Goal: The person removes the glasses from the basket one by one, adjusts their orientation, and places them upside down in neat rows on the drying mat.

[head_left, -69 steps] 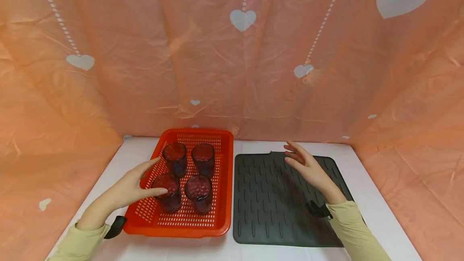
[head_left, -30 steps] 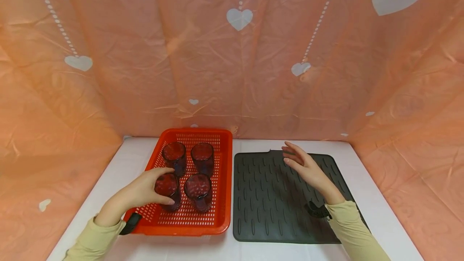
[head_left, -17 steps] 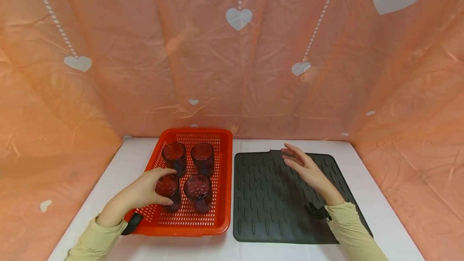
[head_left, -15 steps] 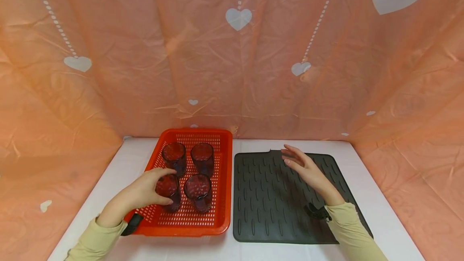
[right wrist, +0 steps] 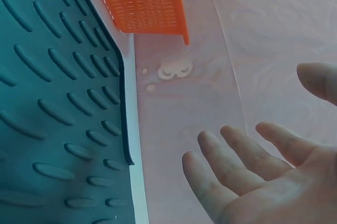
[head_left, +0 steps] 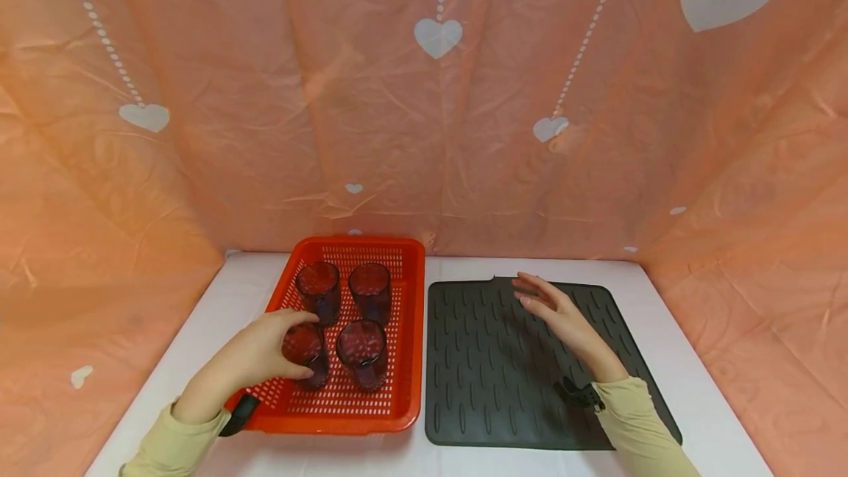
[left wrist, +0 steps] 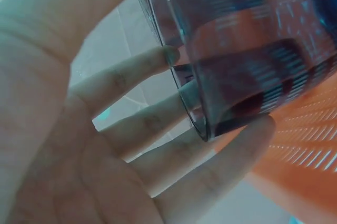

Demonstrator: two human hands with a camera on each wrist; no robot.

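Note:
My left hand curves round the near-left dark purple drinking glass, thumb on its near side and fingers on its far side. The left wrist view shows fingertips along the rim and side of this glass. The glass stands in a red perforated basket, among several matching ones: a near-right glass, a far-left glass and a far-right glass. My right hand hovers over a dark ridged mat, fingers loosely extended and holding nothing.
Basket and mat lie side by side on a white table, a narrow gap between them. A pinkish-orange curtain with white hearts encloses the back and sides. Each wrist wears a black strap.
My left hand has come rightward from the basket's left side and closed round the near-left glass, which has shifted slightly left. My right hand has sunk a little over the mat.

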